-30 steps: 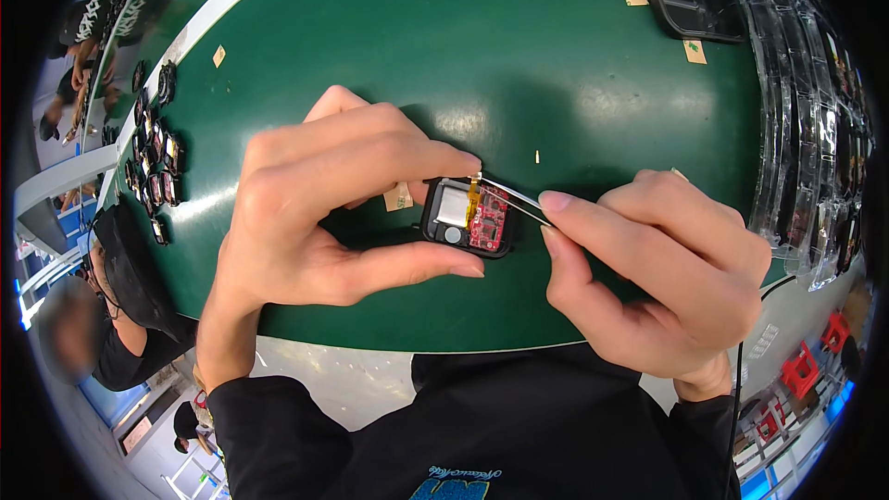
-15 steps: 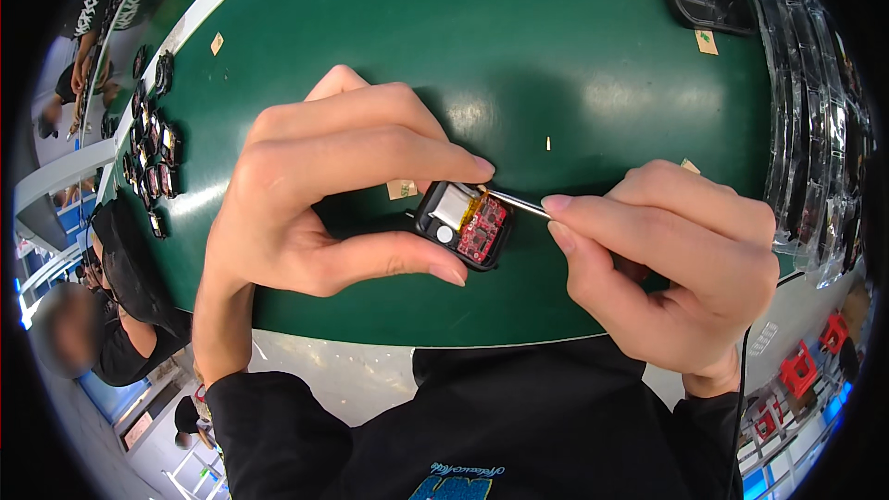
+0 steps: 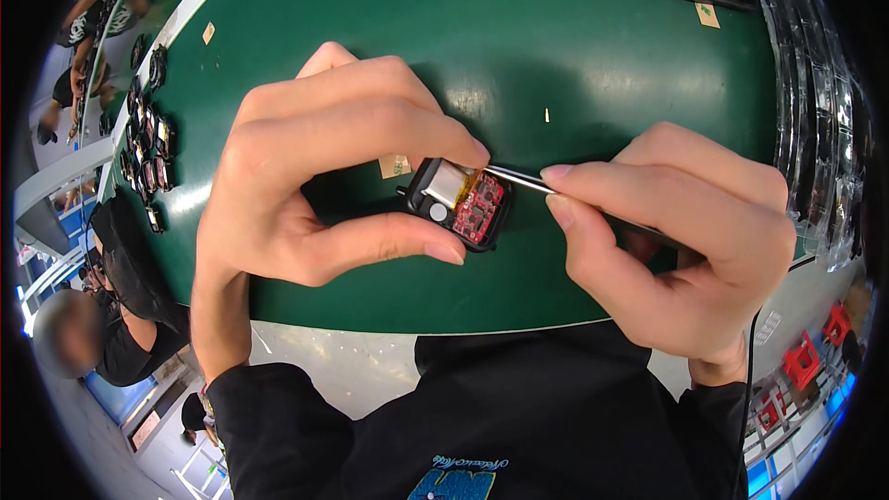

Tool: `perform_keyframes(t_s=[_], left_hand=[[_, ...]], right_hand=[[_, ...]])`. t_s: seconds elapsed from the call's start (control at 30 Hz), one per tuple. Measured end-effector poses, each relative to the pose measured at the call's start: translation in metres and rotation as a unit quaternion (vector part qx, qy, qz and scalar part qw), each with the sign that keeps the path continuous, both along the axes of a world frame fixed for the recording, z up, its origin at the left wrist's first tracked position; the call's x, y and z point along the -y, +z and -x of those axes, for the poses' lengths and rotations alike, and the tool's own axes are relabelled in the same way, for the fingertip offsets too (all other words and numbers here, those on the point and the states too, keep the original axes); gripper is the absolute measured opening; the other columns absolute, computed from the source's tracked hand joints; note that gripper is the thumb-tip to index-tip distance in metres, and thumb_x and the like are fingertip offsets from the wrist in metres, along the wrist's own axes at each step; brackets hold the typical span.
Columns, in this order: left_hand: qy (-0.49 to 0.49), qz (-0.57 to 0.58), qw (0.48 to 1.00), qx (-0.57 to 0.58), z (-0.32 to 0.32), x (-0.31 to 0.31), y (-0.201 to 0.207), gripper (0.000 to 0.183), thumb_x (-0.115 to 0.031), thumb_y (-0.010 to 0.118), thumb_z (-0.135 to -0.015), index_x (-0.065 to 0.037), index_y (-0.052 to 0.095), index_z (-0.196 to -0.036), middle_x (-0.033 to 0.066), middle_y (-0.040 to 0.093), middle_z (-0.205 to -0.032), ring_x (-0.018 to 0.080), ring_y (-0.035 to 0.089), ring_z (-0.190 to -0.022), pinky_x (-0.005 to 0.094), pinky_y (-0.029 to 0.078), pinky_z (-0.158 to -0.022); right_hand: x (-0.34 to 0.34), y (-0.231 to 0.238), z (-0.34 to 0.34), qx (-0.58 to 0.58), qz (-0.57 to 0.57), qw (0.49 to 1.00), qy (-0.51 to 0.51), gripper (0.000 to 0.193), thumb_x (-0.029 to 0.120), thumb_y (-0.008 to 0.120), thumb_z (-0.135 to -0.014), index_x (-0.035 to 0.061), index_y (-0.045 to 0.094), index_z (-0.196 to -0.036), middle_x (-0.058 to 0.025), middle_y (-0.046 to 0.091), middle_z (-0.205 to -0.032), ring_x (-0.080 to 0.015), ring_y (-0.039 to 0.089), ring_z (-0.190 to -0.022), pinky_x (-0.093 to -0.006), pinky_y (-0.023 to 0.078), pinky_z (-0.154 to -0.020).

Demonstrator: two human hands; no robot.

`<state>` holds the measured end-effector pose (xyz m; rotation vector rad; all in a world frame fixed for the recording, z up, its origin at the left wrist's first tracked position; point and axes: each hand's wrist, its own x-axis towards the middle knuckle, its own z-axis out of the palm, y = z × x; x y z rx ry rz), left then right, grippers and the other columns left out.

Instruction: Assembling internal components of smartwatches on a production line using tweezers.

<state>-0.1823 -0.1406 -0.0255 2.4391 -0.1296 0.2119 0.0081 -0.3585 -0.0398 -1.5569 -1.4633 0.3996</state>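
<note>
Black-cased device (image 3: pixel 462 206) lies between both hands (image 3: pixel 301 167) (image 3: pixel 685 231), pinched by the left.

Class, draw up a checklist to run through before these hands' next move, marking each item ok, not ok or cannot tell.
1. Black case held: ok, between the left hand's thumb and index finger.
2. Slim metal tool pinched in the right hand: ok.
3. Red circuit board exposed: ok, no fingers over it.
4. Tool tip's exact contact at the case edge: cannot tell, too small.
5. Green table free of loose bits: not ok, a small pale piece lies there.
</note>
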Motion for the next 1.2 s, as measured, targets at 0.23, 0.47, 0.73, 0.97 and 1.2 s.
perform_keyframes(t_s=[0.23,0.47,0.73,0.97,1.2], left_hand=[[0.022,0.02,0.999,-0.029,-0.0011,0.0034,0.0031,0.073,-0.058,0.096,-0.068,0.001,0.083,-0.108,0.0082,0.078,-0.095,0.0126,0.052,-0.066,0.0319,0.035,-0.07],[0.027,0.021,0.999,-0.041,0.0017,0.003,0.0041,0.075,-0.06,0.096,-0.068,0.002,0.083,-0.109,0.0081,0.078,-0.095,0.0117,0.049,-0.064,0.0314,0.033,-0.069],[0.031,0.018,0.999,-0.038,0.001,0.004,0.0051,0.077,-0.062,0.094,-0.07,0.003,0.082,-0.109,0.0091,0.077,-0.094,0.0131,0.052,-0.066,0.0317,0.034,-0.068],[-0.014,-0.015,1.0,0.011,-0.0005,0.0023,0.0011,0.067,-0.057,0.093,-0.075,0.002,0.082,-0.106,0.0112,0.078,-0.091,0.0215,0.064,-0.072,0.0342,0.042,-0.07],[0.006,-0.007,1.0,0.005,-0.0016,0.0035,0.0043,0.064,-0.053,0.095,-0.074,0.001,0.082,-0.105,0.0112,0.079,-0.092,0.0217,0.065,-0.074,0.0347,0.042,-0.071]], right_hand=[[0.0022,-0.0018,-0.0013,-0.009,-0.007,1.0,0.004,0.025,-0.012,0.081,-0.076,-0.0031,0.086,-0.099,-0.005,0.068,-0.07,-0.0052,0.053,-0.05,-0.0222,0.034,-0.045],[0.0013,-0.0022,-0.003,-0.005,-0.012,1.0,0.016,0.025,-0.013,0.08,-0.077,-0.0036,0.086,-0.1,-0.0056,0.068,-0.07,-0.006,0.055,-0.051,-0.0221,0.036,-0.046],[0.0023,-0.0022,-0.0035,0.006,-0.004,1.0,0.027,0.025,-0.013,0.081,-0.076,-0.0032,0.085,-0.098,-0.0056,0.068,-0.069,-0.0068,0.055,-0.052,-0.0228,0.035,-0.046],[0.0017,-0.0049,0.0028,0.01,-0.022,1.0,-0.007,0.026,-0.013,0.081,-0.073,-0.0009,0.086,-0.096,-0.0041,0.068,-0.069,-0.0069,0.053,-0.05,-0.0233,0.035,-0.046],[0.0039,-0.0068,-0.0012,0.027,-0.048,0.998,0.001,0.026,-0.012,0.082,-0.071,-0.0003,0.086,-0.094,-0.0031,0.067,-0.067,-0.0069,0.05,-0.048,-0.0237,0.034,-0.045]])
